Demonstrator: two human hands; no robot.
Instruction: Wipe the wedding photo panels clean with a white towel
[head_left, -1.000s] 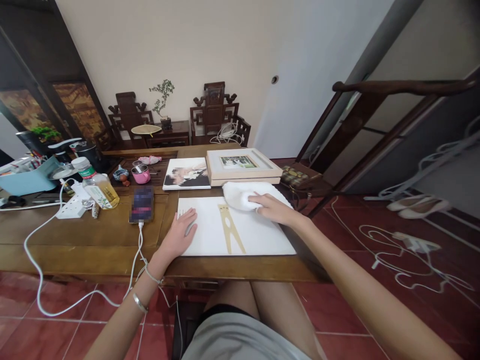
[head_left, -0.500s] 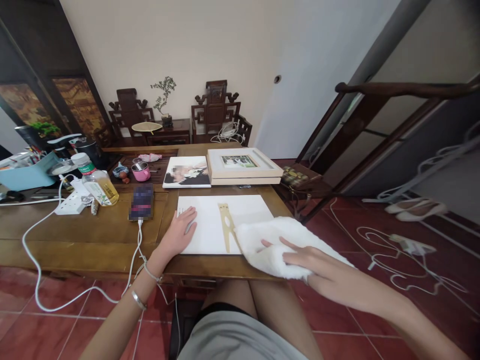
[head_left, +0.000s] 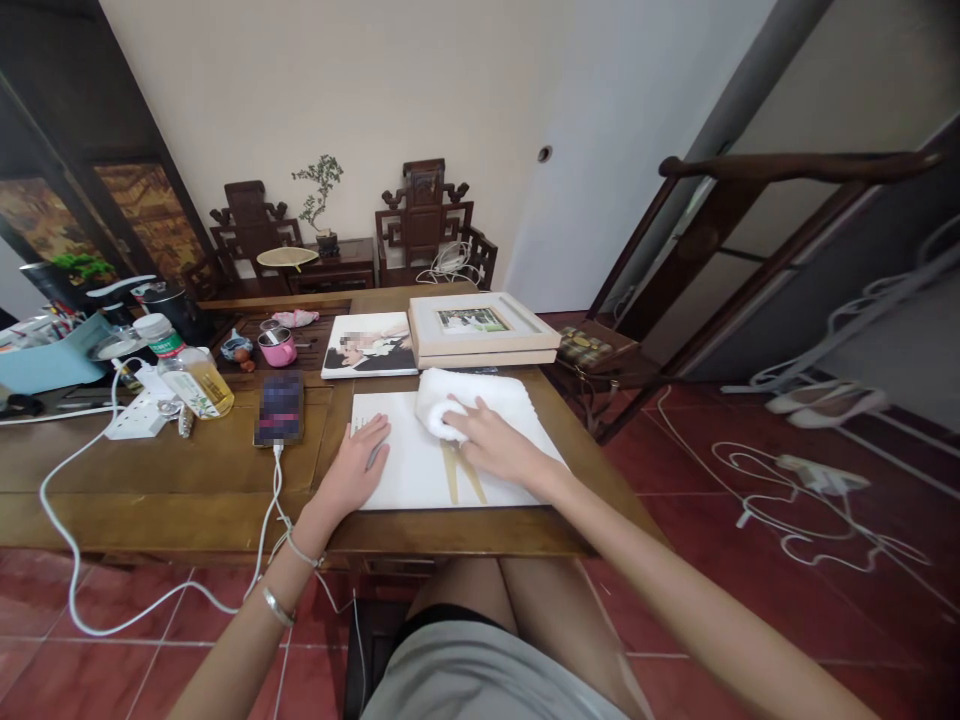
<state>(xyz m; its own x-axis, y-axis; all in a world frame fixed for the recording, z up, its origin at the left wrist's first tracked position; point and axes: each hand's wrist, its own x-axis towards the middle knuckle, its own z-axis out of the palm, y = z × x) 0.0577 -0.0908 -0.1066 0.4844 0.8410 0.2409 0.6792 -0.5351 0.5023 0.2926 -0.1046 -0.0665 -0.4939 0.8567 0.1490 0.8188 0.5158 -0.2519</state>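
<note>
A flat white board or album (head_left: pixel 405 470) with a golden printed shape lies near the front edge of the wooden table. My left hand (head_left: pixel 360 463) rests flat on its left side, fingers stretched out. A fluffy white cloth (head_left: pixel 502 392) is bunched in my right hand (head_left: pixel 491 440), whose fingers press it onto the upper middle of the board. The cloth hides the top of the golden shape; its two lower legs still show. Part of the cloth spreads past the board's far edge.
Behind the board lie a photo-covered album (head_left: pixel 367 345) and stacked picture frames (head_left: pixel 487 340). To the left are a phone (head_left: pixel 279 410) on a white cable, an oil-coloured bottle (head_left: pixel 196 380), a power strip (head_left: pixel 142 412) and a pink cup (head_left: pixel 277 347). A wooden chair (head_left: pixel 697 240) stands at right.
My right hand has moved the cloth from the board's lower right corner up and left to its upper middle. My left hand stays flat on the board. The view has shifted slightly.
</note>
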